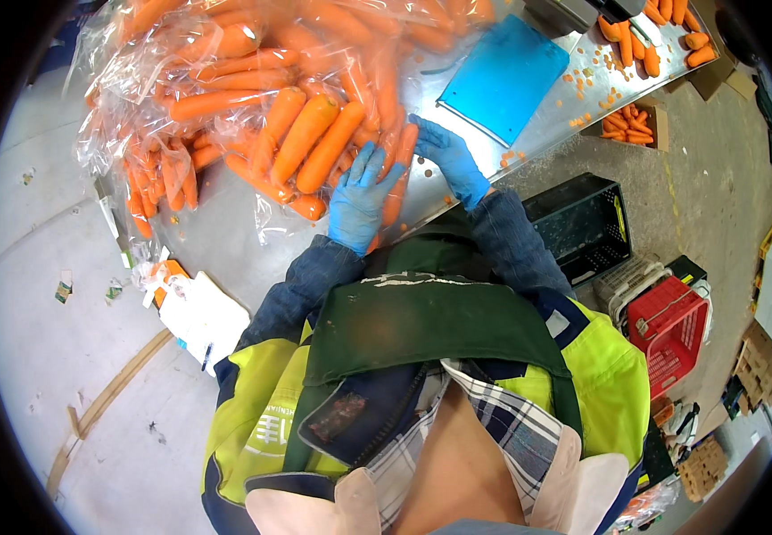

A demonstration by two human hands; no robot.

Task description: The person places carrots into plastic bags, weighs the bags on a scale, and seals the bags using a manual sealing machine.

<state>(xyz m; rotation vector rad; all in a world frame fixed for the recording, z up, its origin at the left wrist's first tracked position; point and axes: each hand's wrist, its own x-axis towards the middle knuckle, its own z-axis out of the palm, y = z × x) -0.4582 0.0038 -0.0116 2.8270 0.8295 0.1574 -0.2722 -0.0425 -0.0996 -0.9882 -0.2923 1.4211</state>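
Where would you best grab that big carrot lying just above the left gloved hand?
Probably around the middle of the big carrot, coming from above and closing across its width. It lies flat and slanted on the steel table, top side exposed, with neighbours close alongside. The left hand is nearest.

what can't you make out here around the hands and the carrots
Head view only:
- Right hand: fingertips tucked among bagged carrots, so whether it grips one cannot be told.
- Left hand: lies flat on a carrot; its palm side is hidden.
- Clear bags: glare and creases blur how many carrots they hold.
- Metal table: far end cut off by the top edge.
- Blue cutting board: upper corner hidden by a dark object.
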